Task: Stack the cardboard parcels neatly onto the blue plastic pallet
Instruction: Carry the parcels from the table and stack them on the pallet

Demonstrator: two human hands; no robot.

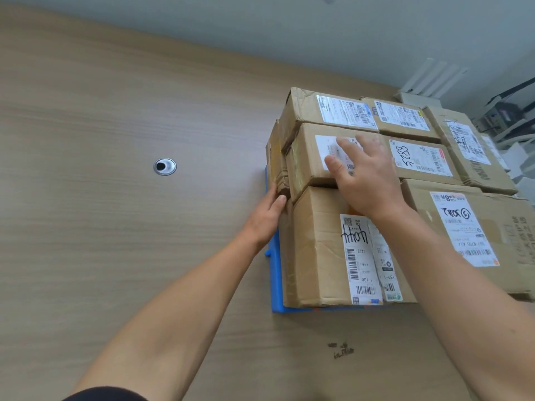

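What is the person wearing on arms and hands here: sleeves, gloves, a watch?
The left hand and right hand are ungloved, with no rings, watch or bands visible. The left arm and right arm are bare. Black fabric shows at the bottom edge, perhaps a sleeve.

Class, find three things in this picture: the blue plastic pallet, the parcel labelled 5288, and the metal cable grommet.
blue plastic pallet [275, 273], head view, on its exposed left edge.
parcel labelled 5288 [417, 157], head view, on its white label.
metal cable grommet [164, 166], head view, on its middle.
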